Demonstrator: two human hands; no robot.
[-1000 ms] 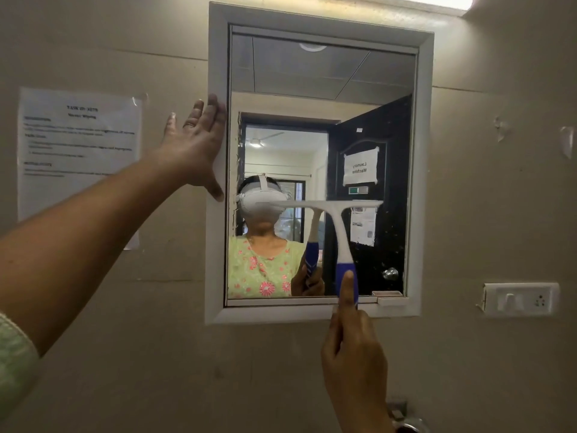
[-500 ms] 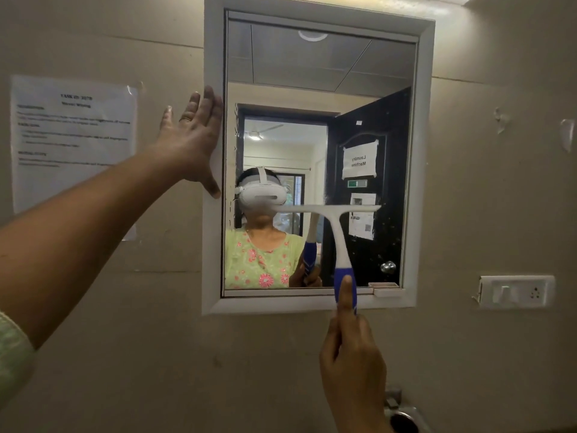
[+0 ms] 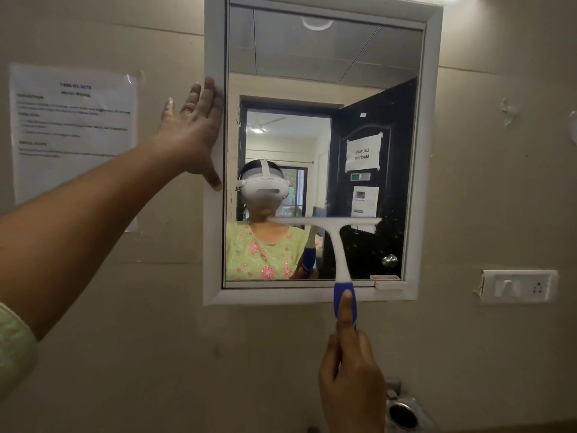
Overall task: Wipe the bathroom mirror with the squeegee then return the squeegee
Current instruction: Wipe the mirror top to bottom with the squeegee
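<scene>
A white-framed mirror (image 3: 431,151) hangs on the beige wall ahead. A squeegee (image 3: 335,242) with a white blade and neck and a blue handle stands upright against the lower glass, its blade level across the lower middle. My right hand (image 3: 351,379) grips the blue handle from below, with one finger stretched up along it. My left hand (image 3: 193,135) lies flat, fingers straight, against the mirror frame's left edge. The glass reflects a person in a headset and a dark door.
A taped paper sheet (image 3: 73,132) hangs on the wall left of the mirror. A white switch and socket plate (image 3: 518,285) sits at lower right. A metal fitting (image 3: 404,410) pokes out below, beside my right hand. A small white ledge (image 3: 390,284) sits at the frame's lower right corner.
The squeegee has slid down the glass, its blade dropping from the level of the reflected headset to below it. My left hand has stayed on the frame's left edge.
</scene>
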